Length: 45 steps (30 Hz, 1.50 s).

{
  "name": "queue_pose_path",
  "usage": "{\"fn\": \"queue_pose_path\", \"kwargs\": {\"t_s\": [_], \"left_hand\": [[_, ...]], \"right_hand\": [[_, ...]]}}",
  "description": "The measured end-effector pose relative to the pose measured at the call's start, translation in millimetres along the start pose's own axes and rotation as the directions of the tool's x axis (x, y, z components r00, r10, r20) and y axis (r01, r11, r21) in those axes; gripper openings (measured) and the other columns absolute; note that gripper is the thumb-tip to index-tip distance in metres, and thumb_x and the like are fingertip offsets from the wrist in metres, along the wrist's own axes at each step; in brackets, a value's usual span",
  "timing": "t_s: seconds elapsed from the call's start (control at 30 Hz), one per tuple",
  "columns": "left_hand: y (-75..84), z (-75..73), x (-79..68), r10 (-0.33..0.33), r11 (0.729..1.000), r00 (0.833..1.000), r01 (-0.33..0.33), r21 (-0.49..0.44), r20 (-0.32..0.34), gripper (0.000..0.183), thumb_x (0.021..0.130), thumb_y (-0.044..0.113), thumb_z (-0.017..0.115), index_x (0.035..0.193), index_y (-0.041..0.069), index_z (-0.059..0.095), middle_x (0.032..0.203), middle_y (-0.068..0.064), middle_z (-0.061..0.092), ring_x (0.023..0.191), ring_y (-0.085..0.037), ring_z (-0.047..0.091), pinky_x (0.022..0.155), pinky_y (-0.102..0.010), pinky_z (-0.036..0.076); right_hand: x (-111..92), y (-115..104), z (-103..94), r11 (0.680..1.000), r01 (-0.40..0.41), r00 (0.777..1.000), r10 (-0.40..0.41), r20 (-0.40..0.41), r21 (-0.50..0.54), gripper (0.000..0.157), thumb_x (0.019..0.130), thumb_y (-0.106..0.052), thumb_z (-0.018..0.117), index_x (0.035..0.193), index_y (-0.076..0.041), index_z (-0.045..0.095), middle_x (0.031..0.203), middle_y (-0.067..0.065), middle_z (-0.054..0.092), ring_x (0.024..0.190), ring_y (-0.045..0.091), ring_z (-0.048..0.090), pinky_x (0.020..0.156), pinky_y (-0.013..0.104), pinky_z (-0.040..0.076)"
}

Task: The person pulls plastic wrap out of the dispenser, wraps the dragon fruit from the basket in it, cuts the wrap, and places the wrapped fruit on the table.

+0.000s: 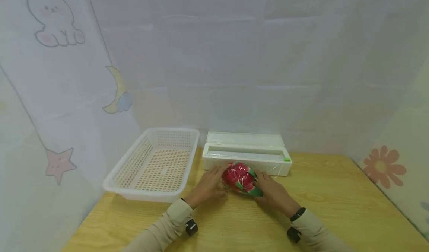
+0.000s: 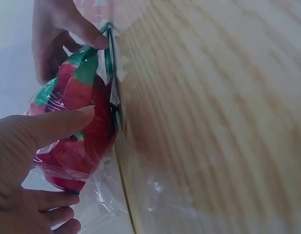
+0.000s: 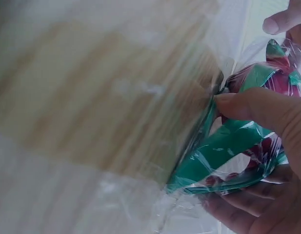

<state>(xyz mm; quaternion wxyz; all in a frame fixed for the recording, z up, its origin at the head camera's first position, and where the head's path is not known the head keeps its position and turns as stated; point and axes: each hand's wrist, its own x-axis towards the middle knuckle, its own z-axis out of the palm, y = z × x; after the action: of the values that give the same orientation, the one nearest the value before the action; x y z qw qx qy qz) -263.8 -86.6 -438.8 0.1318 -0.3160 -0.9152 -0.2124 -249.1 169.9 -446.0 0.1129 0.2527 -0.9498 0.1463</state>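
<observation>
A red and green dragon fruit (image 1: 238, 177) in clear plastic film lies on the wooden table. My right hand (image 1: 275, 193) holds its right end. In the right wrist view the thumb (image 3: 248, 105) presses a green scale while the fingers lie on the other side. My left hand (image 1: 209, 185) is at the left end, thumb and fingers spread wide. In the left wrist view its fingertips (image 2: 67, 197) touch the red tip, and its thumb (image 2: 67, 124) stretches across in front of the fruit. Loose film (image 3: 184, 209) trails around the fruit.
Close behind the fruit, a white cling film dispenser box (image 1: 248, 166) stands with its lid (image 1: 244, 138) raised and a roll inside. A white slotted plastic basket (image 1: 182, 187) stands to the left. A printed cloth (image 1: 214, 58) hangs behind the table (image 1: 335, 200).
</observation>
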Motion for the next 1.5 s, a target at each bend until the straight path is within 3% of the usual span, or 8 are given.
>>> {"fn": "queue_pose_path", "kwargs": {"t_s": [0.3,0.53,0.8,0.97,1.1,1.3,1.37,1.5], "left_hand": [[3.6,1.7,-3.0,-0.046,0.998,0.999,0.046,-0.035,0.006,0.104,0.06,0.031,0.084,0.143,0.02,0.022,0.125,-0.002,0.049,0.118,-0.023,0.04,0.098,-0.044,0.032],[6.6,1.0,-2.6,0.007,0.996,0.997,0.001,0.094,-0.082,0.105,0.058,0.032,0.084,0.142,0.018,0.025,0.113,-0.003,0.053,0.107,-0.019,0.045,0.09,-0.037,0.038],[13.9,-9.1,-0.5,0.02,0.991,0.986,0.002,0.132,-0.167,0.098,0.058,0.036,0.083,0.14,0.021,0.03,0.104,-0.001,0.054,0.101,-0.02,0.044,0.084,-0.034,0.038],[16.8,-19.5,3.5,0.015,0.995,0.982,0.004,0.098,-0.188,0.096,0.061,0.044,0.08,0.14,0.021,0.031,0.105,-0.001,0.053,0.102,-0.019,0.043,0.086,-0.036,0.038],[18.1,-29.3,7.5,0.001,0.998,0.983,0.01,0.058,-0.182,0.097,0.058,0.051,0.079,0.139,0.023,0.032,0.098,0.0,0.052,0.096,-0.018,0.042,0.079,-0.035,0.04],[17.4,-42.9,16.5,-0.01,1.0,0.983,0.015,0.025,-0.181,0.095,0.058,0.06,0.074,0.137,0.022,0.037,0.096,0.002,0.057,0.087,-0.014,0.043,0.074,-0.029,0.036],[16.9,-46.9,20.6,-0.016,1.0,0.984,0.014,-0.01,-0.177,0.094,0.058,0.061,0.074,0.136,0.022,0.038,0.099,0.002,0.058,0.087,-0.013,0.043,0.074,-0.03,0.035],[14.8,-54.8,30.6,-0.023,0.995,0.984,0.005,-0.101,-0.179,0.087,0.06,0.056,0.075,0.132,0.022,0.042,0.109,0.003,0.059,0.093,-0.011,0.046,0.081,-0.033,0.037]], "right_hand": [[-4,5,-8.3,0.997,-0.007,0.999,0.01,-0.031,0.081,0.086,0.061,-0.016,0.078,0.134,-0.005,0.034,0.121,0.01,0.05,0.099,0.021,0.056,0.074,0.035,0.049],[-7,7,-16.4,0.987,0.018,0.998,-0.009,-0.056,0.162,0.082,0.062,-0.013,0.077,0.133,-0.003,0.037,0.118,0.01,0.053,0.095,0.022,0.058,0.073,0.035,0.049],[-7,8,-40.7,0.966,0.108,0.994,-0.099,-0.05,0.235,0.08,0.069,-0.019,0.078,0.135,-0.002,0.035,0.12,0.015,0.054,0.1,0.024,0.058,0.078,0.039,0.049],[-6,11,-57.3,0.93,0.13,0.991,-0.132,-0.017,0.343,0.077,0.075,-0.03,0.073,0.136,-0.007,0.033,0.119,0.016,0.054,0.1,0.025,0.057,0.076,0.038,0.049],[-2,14,-62.9,0.9,0.15,0.988,-0.151,-0.031,0.409,0.072,0.079,-0.036,0.068,0.136,-0.007,0.034,0.122,0.013,0.052,0.103,0.025,0.056,0.077,0.037,0.049],[7,19,-67.0,0.855,0.204,0.979,-0.183,-0.091,0.476,0.064,0.082,-0.027,0.065,0.134,-0.006,0.034,0.126,0.014,0.05,0.111,0.028,0.053,0.083,0.043,0.046],[11,19,-70.2,0.847,0.203,0.979,-0.181,-0.093,0.491,0.062,0.083,-0.025,0.065,0.135,-0.007,0.035,0.127,0.012,0.049,0.112,0.027,0.052,0.083,0.042,0.046],[17,18,-79.8,0.862,0.199,0.98,-0.173,-0.097,0.467,0.06,0.084,-0.024,0.064,0.135,-0.008,0.037,0.128,0.009,0.048,0.111,0.023,0.052,0.082,0.037,0.047]]}}
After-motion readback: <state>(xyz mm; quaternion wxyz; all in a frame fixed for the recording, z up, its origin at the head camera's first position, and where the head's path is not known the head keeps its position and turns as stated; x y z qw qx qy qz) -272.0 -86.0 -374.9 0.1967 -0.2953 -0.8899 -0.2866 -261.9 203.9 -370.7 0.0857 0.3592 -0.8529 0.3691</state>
